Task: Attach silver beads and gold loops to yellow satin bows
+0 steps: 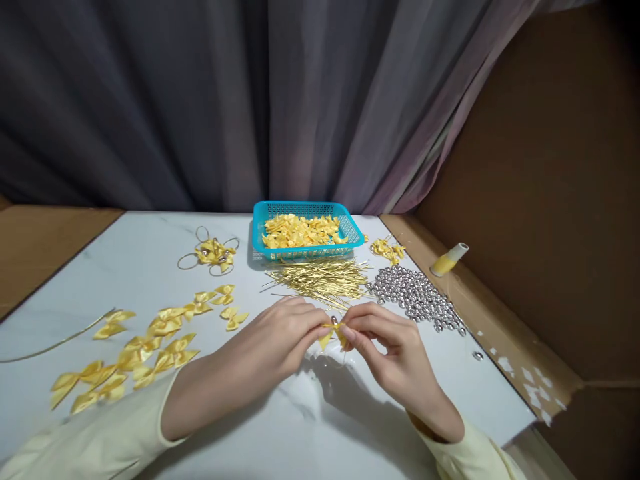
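Note:
A small yellow satin bow (326,339) is pinched between both hands above the white table. My left hand (285,337) is closed on the bow's left side. On the right side, the fingertips of my right hand (385,343) press together on it. At the top middle of the bow shows a small silver piece (335,320), like the shiny silver beads nearby. A thin strand seems to hang under the bow, though it is too fine to make out. Just beyond my hands lies a pile of gold wire ties (323,280).
A blue basket (310,252) of yellow bows stands at the back. Silver beads (420,297) spread on the right, near a bundle of yellow bows (387,251) and a thread cone (449,260). Loose bows (167,321), a looped cluster (214,253) and a gold cord (60,345) lie left.

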Tool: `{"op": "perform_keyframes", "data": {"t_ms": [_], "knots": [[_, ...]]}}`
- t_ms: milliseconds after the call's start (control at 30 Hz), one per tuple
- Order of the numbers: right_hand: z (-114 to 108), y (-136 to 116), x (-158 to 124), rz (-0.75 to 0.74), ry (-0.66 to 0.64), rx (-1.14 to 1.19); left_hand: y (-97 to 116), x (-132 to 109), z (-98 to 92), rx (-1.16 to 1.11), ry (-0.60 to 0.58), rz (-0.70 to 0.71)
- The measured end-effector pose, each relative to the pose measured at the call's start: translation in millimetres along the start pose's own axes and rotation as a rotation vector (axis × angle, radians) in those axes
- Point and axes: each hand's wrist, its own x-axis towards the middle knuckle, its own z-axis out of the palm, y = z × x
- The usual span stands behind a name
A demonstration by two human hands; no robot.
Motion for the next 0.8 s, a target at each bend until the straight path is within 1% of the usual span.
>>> {"op": "perform_keyframes", "data": {"t_ms": [100, 200, 300, 400, 600, 667, 800], "knots": [[0.1, 1.6, -0.1, 0.019, 0.006, 0.029, 0.3, 0.7, -0.4, 0.042, -0.004, 0.049], [0.1, 2.2, -0.4, 0.034, 0.017, 0.052, 0.6, 0.8, -0.9, 0.04, -0.02, 0.051], [0.0, 2.2, -0.2, 0.051, 0.022, 0.076, 1.2, 1.2, -1.1, -0.012, -0.036, 0.039], [-0.8, 1.5, 0.5, 0.05, 0.03, 0.085, 2.8, 2.9, -1.8, -0.088, -0.042, -0.008], [-3.7, -0.1, 1.7, 0.003, 0.073, 0.082, 6.9, 7.5, -6.5, -0.283, -0.074, -0.193], [-3.5, 0.2, 1.9, -0.012, 0.074, 0.077, 7.3, 8.2, -7.3, -0.307, -0.078, -0.202], [-3.7, 1.2, 2.0, -0.067, 0.078, 0.027, 6.7, 8.1, -6.4, -0.262, -0.058, -0.148]]}}
